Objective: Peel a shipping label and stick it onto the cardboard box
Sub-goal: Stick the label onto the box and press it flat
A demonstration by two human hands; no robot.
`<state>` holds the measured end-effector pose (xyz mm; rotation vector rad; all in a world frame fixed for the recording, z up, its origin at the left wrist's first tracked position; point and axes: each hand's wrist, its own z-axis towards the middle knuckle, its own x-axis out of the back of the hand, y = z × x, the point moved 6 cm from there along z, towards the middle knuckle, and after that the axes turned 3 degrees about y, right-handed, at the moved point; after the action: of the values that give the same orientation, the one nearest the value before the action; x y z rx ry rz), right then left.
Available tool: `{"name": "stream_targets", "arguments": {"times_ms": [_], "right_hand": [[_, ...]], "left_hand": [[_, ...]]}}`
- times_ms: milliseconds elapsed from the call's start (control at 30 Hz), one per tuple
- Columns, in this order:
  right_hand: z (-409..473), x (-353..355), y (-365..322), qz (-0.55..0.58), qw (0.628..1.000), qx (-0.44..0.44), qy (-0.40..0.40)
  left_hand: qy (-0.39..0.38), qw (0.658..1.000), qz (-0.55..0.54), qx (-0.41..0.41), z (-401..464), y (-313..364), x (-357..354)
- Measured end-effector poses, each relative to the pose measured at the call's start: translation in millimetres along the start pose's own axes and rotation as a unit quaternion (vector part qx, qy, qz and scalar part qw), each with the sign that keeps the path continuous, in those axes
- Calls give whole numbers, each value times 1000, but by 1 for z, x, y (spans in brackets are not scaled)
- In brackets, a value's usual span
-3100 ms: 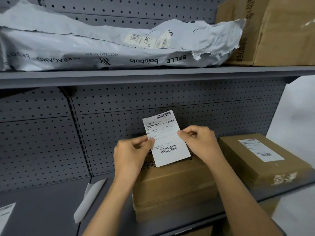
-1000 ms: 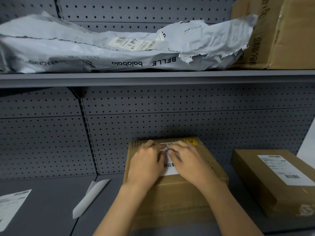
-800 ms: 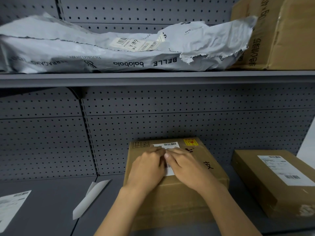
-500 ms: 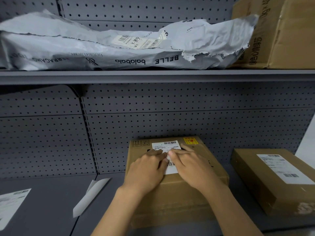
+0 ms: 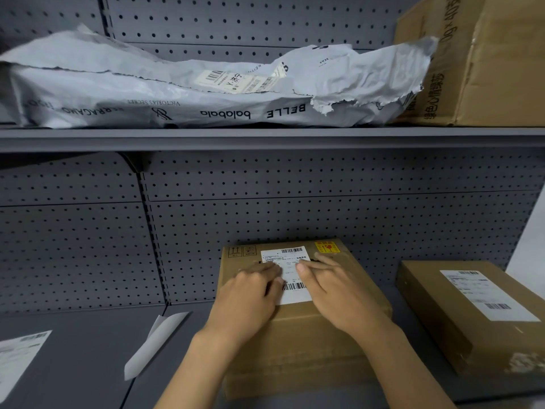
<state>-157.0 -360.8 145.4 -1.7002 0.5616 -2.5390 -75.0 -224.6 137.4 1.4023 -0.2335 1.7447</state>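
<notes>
A brown cardboard box point(image 5: 298, 343) stands on the grey lower shelf against the pegboard. A white shipping label point(image 5: 290, 276) with two barcodes lies flat on its top. My left hand point(image 5: 250, 296) rests palm down on the label's left edge, fingers flat and together. My right hand point(image 5: 339, 293) lies flat on the box at the label's right edge, fingertips touching the label. Neither hand grips anything. The hands hide the label's side edges.
A curled white backing strip point(image 5: 153, 340) lies on the shelf point(image 5: 73, 349) to the left, and another label sheet point(image 5: 17, 358) at the far left. A second labelled box point(image 5: 472, 317) stands to the right. On the upper shelf lie a grey torn mailer bag point(image 5: 177, 93) and a large carton point(image 5: 486, 60).
Three seconds ago both hands held the label up in the air. It now lies on the box top, and the hands have slid apart from its middle to its sides.
</notes>
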Motion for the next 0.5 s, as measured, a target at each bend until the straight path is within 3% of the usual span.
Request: {"name": "stream_targets", "arguments": {"times_ms": [200,500], "right_hand": [[-7,-10,-20,20,999,39,-25],[-13,-1,10,-14,1000,-15,16]], "left_hand": [[-8,1000,-1,-28,-2,3,-5],[-24,999,22,34,-11,-10,9]]}}
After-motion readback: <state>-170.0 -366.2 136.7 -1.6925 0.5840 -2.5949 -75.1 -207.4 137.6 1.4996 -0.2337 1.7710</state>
